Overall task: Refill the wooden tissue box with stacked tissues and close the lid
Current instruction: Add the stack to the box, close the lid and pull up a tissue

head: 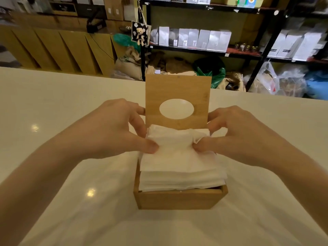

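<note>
A wooden tissue box stands on the white table, just in front of me. Its hinged lid is upright at the back, with an oval hole in the middle. A stack of white tissues sits in the box and rises well above its rim. My left hand pinches the stack's left edge, thumb on top and fingers behind. My right hand pinches the right edge the same way. The tissues bunch up slightly between the two thumbs.
The white table spreads wide on every side of the box. Beyond its far edge stand black shelves with white packages, sacks and plastic bags on the floor, and a wooden counter at the left.
</note>
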Available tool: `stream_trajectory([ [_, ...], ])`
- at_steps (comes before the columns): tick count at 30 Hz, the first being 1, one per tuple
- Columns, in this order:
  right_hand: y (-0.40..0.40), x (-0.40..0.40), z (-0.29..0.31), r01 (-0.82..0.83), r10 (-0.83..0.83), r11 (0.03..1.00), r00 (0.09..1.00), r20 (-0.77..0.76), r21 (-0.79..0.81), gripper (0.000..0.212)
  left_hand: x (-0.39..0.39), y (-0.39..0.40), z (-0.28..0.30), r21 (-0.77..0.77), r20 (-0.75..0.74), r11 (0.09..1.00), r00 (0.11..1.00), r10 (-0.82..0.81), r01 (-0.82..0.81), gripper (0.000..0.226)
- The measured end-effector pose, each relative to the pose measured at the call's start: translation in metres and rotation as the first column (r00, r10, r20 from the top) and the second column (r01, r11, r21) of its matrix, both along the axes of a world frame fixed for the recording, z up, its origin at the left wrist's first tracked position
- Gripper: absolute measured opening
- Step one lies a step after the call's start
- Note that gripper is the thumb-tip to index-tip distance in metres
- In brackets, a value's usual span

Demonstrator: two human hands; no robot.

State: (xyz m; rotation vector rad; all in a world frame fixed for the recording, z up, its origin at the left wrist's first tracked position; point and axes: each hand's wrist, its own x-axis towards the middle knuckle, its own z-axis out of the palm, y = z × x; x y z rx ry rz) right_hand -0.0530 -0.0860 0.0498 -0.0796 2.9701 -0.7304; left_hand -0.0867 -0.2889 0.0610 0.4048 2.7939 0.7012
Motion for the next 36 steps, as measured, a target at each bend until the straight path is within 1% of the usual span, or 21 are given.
stream_trajectory([
  [4,-0.002,0.005,-0.004,-0.018,0.021,0.997,0.999,-0.031,0.078,0.032,0.005,0.003,0.002,-0.04,-0.013,0.999,1.0,-0.013,0.012,0.014],
  [10,-0.01,0.005,-0.006,-0.01,0.023,0.978,0.998,-0.061,0.206,0.028,0.014,0.008,-0.004,-0.124,0.001,0.992,1.0,-0.003,0.003,0.012],
  [12,-0.013,0.006,-0.009,-0.022,0.037,0.965,0.998,-0.054,0.262,0.027,0.016,0.012,-0.009,-0.189,-0.015,0.982,1.0,-0.005,0.002,0.01],
  [15,-0.016,0.008,-0.014,-0.012,0.037,0.946,0.997,-0.07,0.325,0.025,0.018,0.016,-0.017,-0.306,-0.062,0.952,0.998,-0.013,-0.007,0.009],
  [19,-0.015,0.013,-0.014,0.043,0.005,0.908,0.993,-0.114,0.417,0.032,0.025,0.016,-0.019,-0.364,-0.177,0.929,0.984,0.005,-0.07,0.021],
  [21,-0.012,0.016,-0.012,0.059,0.005,0.91,0.988,-0.155,0.41,0.031,0.031,0.016,-0.015,-0.332,-0.23,0.936,0.972,0.044,-0.121,0.021],
  [22,-0.01,0.017,-0.011,0.057,0.016,0.921,0.983,-0.185,0.386,0.032,0.034,0.014,-0.012,-0.297,-0.26,0.944,0.963,0.066,-0.145,0.019],
  [24,-0.003,0.02,-0.007,0.043,0.045,0.946,0.965,-0.26,0.321,0.037,0.04,0.009,-0.007,-0.194,-0.331,0.969,0.94,0.081,-0.152,0.025],
  [25,0.001,0.022,-0.005,0.024,0.062,0.96,0.953,-0.296,0.279,0.039,0.042,0.006,-0.004,-0.131,-0.363,0.983,0.929,0.07,-0.126,0.025],
  [26,0.005,0.024,-0.002,-0.014,0.088,0.975,0.939,-0.331,0.221,0.035,0.045,0.003,-0.001,-0.086,-0.379,0.993,0.924,0.046,-0.085,0.024],
  [28,0.01,0.027,0.003,-0.126,0.164,0.984,0.915,-0.368,0.126,0.021,0.053,0.003,0.003,-0.076,-0.329,0.997,0.944,-0.036,0.012,0.016],
  [30,0.012,0.028,0.002,-0.209,0.244,0.969,0.905,-0.349,0.135,0.014,0.057,0.006,0.002,-0.127,-0.263,0.989,0.958,-0.111,0.08,0.005],
  [32,0.008,0.03,-0.004,-0.24,0.291,0.952,0.9,-0.323,0.188,0.015,0.055,0.01,-0.005,-0.225,-0.264,0.97,0.952,-0.155,0.096,0.017],
  [33,0.008,0.029,-0.009,-0.248,0.312,0.943,0.893,-0.325,0.223,0.019,0.053,0.012,-0.008,-0.278,-0.277,0.958,0.948,-0.156,0.076,0.022],
  [36,0.004,0.03,-0.016,-0.241,0.353,0.904,0.887,-0.297,0.353,0.044,0.047,0.015,-0.012,-0.448,-0.291,0.894,0.945,-0.153,0.007,0.042],
])
